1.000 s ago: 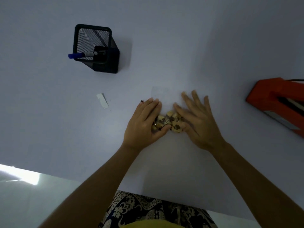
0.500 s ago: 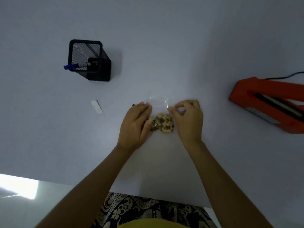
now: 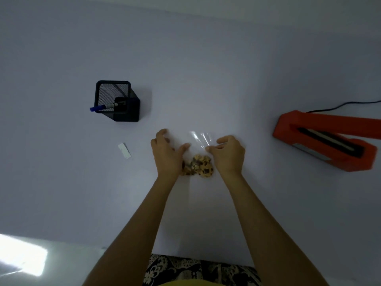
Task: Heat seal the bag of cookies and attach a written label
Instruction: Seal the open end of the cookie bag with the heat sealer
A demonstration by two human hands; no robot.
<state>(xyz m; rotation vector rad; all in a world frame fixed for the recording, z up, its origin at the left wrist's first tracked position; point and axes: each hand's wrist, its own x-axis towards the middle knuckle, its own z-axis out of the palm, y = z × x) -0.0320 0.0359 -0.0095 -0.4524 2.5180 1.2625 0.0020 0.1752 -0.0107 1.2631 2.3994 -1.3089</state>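
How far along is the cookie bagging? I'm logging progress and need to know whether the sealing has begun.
Done: the cookies sit inside the clear bag. In hand: the left hand and right hand grip the bag's open top on the table. Left: sealing has not begun, since the orange heat sealer stands apart at the right; the white label lies untouched, and the blue marker is in its mesh holder.

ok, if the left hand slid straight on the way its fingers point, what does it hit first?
Probably nothing. The left hand points up the table, away from the person; the bare table lies ahead. The pen holder sits off to its left, likely clear of that line.
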